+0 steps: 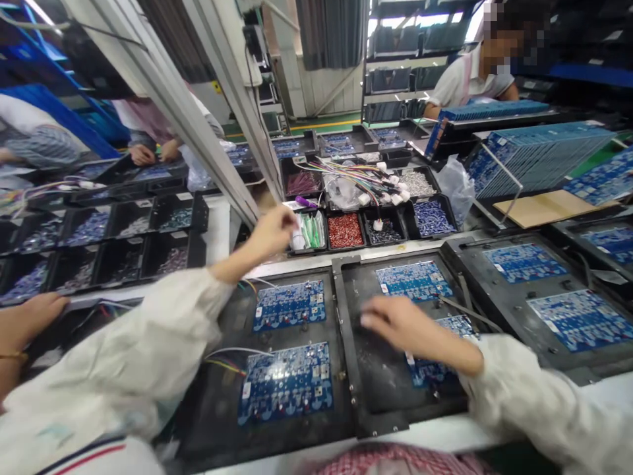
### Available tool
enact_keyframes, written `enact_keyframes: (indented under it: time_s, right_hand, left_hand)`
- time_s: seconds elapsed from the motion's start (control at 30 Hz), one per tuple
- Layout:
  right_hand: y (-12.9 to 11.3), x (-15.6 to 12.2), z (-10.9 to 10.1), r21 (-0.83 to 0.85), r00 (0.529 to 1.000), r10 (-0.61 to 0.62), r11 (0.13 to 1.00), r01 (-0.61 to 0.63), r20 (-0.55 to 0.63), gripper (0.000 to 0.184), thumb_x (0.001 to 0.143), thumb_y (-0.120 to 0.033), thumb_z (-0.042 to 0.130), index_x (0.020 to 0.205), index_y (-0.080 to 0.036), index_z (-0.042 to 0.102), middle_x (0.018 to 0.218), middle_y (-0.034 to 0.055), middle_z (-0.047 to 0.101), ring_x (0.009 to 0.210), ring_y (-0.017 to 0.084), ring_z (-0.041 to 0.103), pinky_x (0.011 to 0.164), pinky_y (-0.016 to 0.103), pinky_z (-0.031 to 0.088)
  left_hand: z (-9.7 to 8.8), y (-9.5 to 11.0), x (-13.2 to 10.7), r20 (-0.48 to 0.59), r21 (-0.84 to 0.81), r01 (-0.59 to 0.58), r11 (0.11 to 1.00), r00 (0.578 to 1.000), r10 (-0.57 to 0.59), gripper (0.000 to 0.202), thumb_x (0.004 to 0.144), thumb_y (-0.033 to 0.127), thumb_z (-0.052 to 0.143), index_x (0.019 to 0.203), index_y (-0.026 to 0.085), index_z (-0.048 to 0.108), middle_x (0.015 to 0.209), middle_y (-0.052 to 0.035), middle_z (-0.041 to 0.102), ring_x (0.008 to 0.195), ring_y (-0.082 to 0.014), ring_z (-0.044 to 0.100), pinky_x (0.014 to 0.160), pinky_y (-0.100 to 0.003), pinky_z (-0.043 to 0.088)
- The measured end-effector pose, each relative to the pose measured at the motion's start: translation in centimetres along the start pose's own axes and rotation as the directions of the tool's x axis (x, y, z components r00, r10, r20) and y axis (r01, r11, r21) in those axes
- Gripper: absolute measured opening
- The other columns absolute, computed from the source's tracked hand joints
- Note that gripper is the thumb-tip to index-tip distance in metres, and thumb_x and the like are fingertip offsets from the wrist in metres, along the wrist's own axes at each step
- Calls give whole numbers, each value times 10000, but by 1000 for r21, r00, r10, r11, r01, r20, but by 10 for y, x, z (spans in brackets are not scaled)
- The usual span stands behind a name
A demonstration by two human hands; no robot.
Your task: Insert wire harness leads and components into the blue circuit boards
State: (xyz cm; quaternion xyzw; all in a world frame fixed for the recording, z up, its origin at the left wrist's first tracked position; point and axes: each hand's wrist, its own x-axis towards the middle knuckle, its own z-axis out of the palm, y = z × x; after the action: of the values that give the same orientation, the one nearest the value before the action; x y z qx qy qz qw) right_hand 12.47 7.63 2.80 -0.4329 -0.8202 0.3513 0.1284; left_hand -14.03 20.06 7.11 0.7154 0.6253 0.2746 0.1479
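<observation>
My left hand reaches over the front row of parts bins, at the left edge of a bin of green and white packets. Its fingers are curled together; whatever they hold, if anything, is hidden. Above the black tray on the right, my right hand hovers with thumb and fingers drawn together and a little blurred. Nothing can be made out between them. It partly covers a blue circuit board; another circuit board lies behind it. In the left tray, two circuit boards have wires running off their left side.
Bins of red components and blue components stand beyond the trays, with a wire bundle behind. Boards stand in a rack at right. Another person's hand rests at far left; a co-worker is across the line.
</observation>
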Motion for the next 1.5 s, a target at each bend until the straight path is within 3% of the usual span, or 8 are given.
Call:
enact_keyframes:
  time_s: [0.07,0.1,0.23,0.4,0.5,0.67,1.27,1.5]
  right_hand:
    - [-8,42,-6,-192,975,-107,979,69,-194,358,883,-335,475,1160,-120,547,1094,151,619,960,230,584,805,338,415]
    - [-14,62,-3,-256,969,-157,961,106,-189,403,879,-348,487,1196,-102,521,1126,179,600,972,248,581,796,351,418]
    - [-40,115,29,-245,979,-205,949,197,-7,247,894,-265,465,941,-95,638,839,133,682,790,210,626,706,298,421]
    - [-51,132,56,-77,972,-183,978,195,147,168,855,-253,533,840,-165,675,774,48,693,709,140,625,670,231,422]
    - [-54,146,67,-184,979,-124,971,154,164,138,762,-273,644,869,-208,701,890,58,698,834,186,627,703,249,428]
    - [-54,166,85,-194,991,-106,973,121,84,203,825,-252,557,921,-153,706,846,103,703,830,194,629,749,253,429]
    - [-42,167,96,-146,985,-172,974,175,34,169,813,-206,554,870,-118,687,858,102,702,778,179,623,717,252,434]
    - [-43,166,94,-157,983,-184,970,186,30,179,798,-198,542,855,-112,687,853,105,699,789,189,620,712,250,426]
  left_hand:
    - [10,8,-53,176,-39,-59,998,982,65,131,688,41,509,673,160,559,708,0,642,725,-141,594,725,-270,460]
    - [13,10,-74,186,-50,-63,997,980,72,131,682,44,512,664,164,562,694,5,646,708,-140,597,705,-265,460]
    - [10,-4,-117,74,19,-89,996,993,87,136,724,86,521,771,170,618,757,-11,672,724,-148,606,695,-272,467]
    - [3,-49,-136,-5,305,-150,941,987,159,236,781,109,470,784,199,688,881,-70,670,903,-211,579,767,-332,465]
    - [9,-60,-141,-36,263,44,964,999,-36,204,764,116,508,777,192,697,840,-58,689,852,-202,609,774,-323,476]
    - [21,-61,-136,-23,78,327,942,945,-326,115,707,178,614,794,166,688,760,-38,711,734,-174,655,743,-279,502]
    - [33,-72,-135,-36,104,285,953,959,-282,105,705,239,600,791,184,621,789,-52,705,778,-183,658,715,-279,484]
    - [32,-67,-136,27,329,198,923,975,-219,137,754,240,553,883,212,590,830,-42,707,814,-218,657,700,-295,448]
